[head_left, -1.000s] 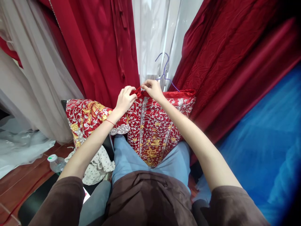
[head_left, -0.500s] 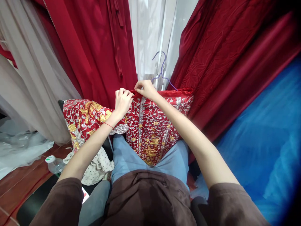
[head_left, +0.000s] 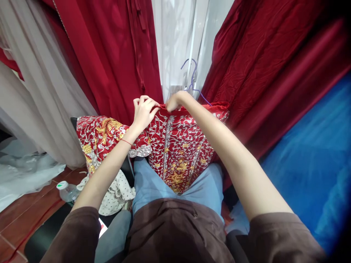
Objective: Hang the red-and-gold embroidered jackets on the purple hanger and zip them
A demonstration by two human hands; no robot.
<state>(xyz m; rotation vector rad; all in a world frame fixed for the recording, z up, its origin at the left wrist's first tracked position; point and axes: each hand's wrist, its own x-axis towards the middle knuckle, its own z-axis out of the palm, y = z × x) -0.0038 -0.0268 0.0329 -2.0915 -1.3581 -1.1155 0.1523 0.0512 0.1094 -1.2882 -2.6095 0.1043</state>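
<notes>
Across my lap lies a red garment [head_left: 178, 146], thickly embroidered in silver and gold, with a plain red top edge. My left hand [head_left: 144, 111] pinches that edge near its left end, thumb and fingertips together. Just to the right, my right hand [head_left: 175, 102] is curled at the same edge, fingers bent down; whether it holds anything besides the cloth I cannot make out. Behind the edge rises a purple hanger [head_left: 194, 75], its lower part hidden by the cloth. At left, an embroidered sleeve-like part [head_left: 101, 135] drapes over something dark.
Dark red gowns hang ahead on the left [head_left: 115, 54] and right [head_left: 246, 62]. Blue tulle [head_left: 307, 164] fills the right side. A plastic bottle [head_left: 67, 191] and polka-dot cloth [head_left: 116, 195] are at lower left. White sheer material [head_left: 24, 171] lies on the tiled floor.
My right hand has moved slightly right along the edge, its wrist bending so the fingers point down. The left hand stays at the edge. The whole view has shifted a little.
</notes>
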